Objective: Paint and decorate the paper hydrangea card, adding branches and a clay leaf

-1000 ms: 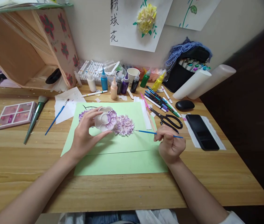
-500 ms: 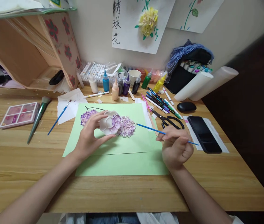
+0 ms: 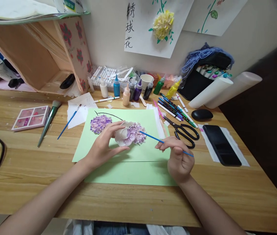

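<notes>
My left hand (image 3: 105, 143) grips a white flower-shaped paint palette (image 3: 121, 141) by its edge; purple paint lies in its wells. Between the fingers of my right hand (image 3: 179, 156) is a thin blue paintbrush (image 3: 153, 137), its tip against or just over the right purple petal cluster (image 3: 140, 135). The palette covers part of that cluster. A second purple cluster (image 3: 100, 123) sits to the left on the green paper (image 3: 138, 173), under a dark curved line drawn there.
Paint bottles (image 3: 138, 91) stand along the back near a paper cup (image 3: 146, 81). Black scissors (image 3: 186, 132), a heap of pens (image 3: 175, 109) and a phone (image 3: 223, 145) lie to the right. On the left are another blue brush (image 3: 69, 121), a green-handled brush (image 3: 48, 124) and a pink case (image 3: 31, 118).
The view has shifted, so the scene sits further right. The brush tip has come closer to the palette, over the right cluster. Both hands keep their holds.
</notes>
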Demonstrator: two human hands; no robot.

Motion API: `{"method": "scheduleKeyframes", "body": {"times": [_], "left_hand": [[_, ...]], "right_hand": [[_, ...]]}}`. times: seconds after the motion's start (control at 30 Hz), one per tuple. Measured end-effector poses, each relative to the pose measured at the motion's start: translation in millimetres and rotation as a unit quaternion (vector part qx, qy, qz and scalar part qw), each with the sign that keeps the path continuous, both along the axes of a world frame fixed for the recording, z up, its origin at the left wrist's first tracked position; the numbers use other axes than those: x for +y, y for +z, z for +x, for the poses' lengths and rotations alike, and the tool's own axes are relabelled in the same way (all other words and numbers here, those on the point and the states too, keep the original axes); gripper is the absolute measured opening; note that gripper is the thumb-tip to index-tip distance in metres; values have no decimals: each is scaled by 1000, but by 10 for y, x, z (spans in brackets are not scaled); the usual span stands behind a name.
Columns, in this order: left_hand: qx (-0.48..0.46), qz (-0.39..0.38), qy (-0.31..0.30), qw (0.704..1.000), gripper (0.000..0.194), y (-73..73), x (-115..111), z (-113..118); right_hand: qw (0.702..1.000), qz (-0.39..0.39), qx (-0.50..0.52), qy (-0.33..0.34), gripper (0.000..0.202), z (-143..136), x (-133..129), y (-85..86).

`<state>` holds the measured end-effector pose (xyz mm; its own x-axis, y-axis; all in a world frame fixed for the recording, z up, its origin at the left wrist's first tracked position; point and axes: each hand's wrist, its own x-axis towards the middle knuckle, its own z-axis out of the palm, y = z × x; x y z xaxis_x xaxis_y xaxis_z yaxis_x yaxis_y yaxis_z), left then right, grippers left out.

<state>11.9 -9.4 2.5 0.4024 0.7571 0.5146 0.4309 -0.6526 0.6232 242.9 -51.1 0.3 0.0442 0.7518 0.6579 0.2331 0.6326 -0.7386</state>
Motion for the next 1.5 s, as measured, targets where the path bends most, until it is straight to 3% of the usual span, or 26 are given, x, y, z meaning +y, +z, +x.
{"method": "scheduleKeyframes", "body": {"times": [0.17, 0.3, 0.5, 0.87, 1.3, 1.5], "left_hand": [[-9, -6, -1, 1000, 58, -5, -1, -4], [-21, -15, -6, 1000, 59, -25, 15, -12], [-60, -59, 3, 996, 62, -83, 46, -19], [-109, -125, -11, 986, 63, -57, 39, -15], [-89, -116, 19, 989, 62, -29, 33, -31], [-91, -119, 72, 986, 61, -49, 73, -47]], "right_hand": [[1000, 8, 5, 17, 29, -10, -7, -7], [998, -45, 11, 43, 30, -11, 16, -19], [983, -132, 126, 5, 34, -49, 58, -42], [941, -224, 252, 20, 34, -54, 146, -18], [929, -233, 286, -24, 36, 39, 208, -5], [934, -177, 290, -110, 40, 192, 304, 16]]}}
